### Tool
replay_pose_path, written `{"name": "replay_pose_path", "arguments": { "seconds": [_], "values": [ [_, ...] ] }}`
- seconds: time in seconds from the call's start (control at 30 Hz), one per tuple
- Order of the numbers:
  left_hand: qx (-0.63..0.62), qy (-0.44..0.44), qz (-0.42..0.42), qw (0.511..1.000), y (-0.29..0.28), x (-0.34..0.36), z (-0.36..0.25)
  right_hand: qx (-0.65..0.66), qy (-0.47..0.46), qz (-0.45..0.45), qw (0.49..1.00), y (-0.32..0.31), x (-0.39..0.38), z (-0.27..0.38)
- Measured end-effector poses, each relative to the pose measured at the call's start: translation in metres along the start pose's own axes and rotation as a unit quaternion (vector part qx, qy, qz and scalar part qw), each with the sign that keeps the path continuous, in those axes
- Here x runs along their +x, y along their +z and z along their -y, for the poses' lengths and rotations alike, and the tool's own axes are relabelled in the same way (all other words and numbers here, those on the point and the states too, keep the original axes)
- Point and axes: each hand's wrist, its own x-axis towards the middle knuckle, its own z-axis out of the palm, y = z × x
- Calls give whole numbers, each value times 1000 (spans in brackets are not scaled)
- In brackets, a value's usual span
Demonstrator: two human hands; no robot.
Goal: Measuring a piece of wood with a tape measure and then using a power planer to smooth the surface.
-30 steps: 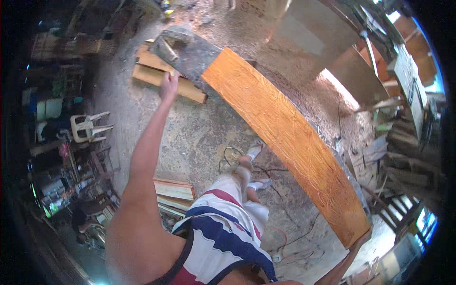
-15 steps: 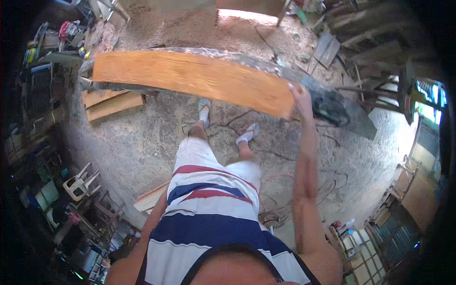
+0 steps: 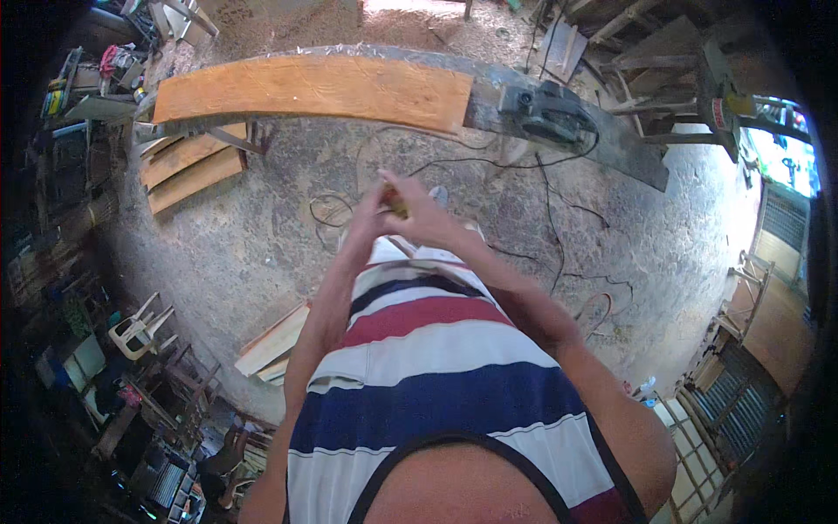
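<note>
In front of my waist, my left hand (image 3: 373,214) and my right hand (image 3: 426,218) meet with fingers bent. A small yellowish-brown object (image 3: 395,205) shows between them, too small and blurred to name. Both hands look closed about it. Beyond them a long orange-brown wooden board (image 3: 314,90) lies flat along the narrow workbench (image 3: 491,98), out of reach of either hand's touch. To the right of the board, a dark electric power planer (image 3: 550,113) rests on the bench, its cord dropping to the floor.
Several cut boards (image 3: 194,170) are stacked below the bench's left end. Black cords (image 3: 543,192) trail across the concrete floor. More planks (image 3: 272,341) lie at my left, near a white plastic chair (image 3: 140,330). Wood shavings (image 3: 288,26) cover the ground past the bench.
My right hand has let go of the board's right end and come back to my waist. My left hand has come up to meet it. The planer is now in fuller view.
</note>
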Motion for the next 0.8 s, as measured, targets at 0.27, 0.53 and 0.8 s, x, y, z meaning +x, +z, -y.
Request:
{"name": "replay_pose_path", "arguments": {
  "seconds": [0.27,0.53,0.8],
  "values": [
    [489,82,318,808,125,-17,50,-197,210,-89,954,-117,-211,-134],
    [487,110,419,758,180,-61,93,68,360,-57,929,-89,-342,-132],
    [280,177,421,845,195,-96,47,192,191,-35,962,-68,-313,-101]
  ]
}}
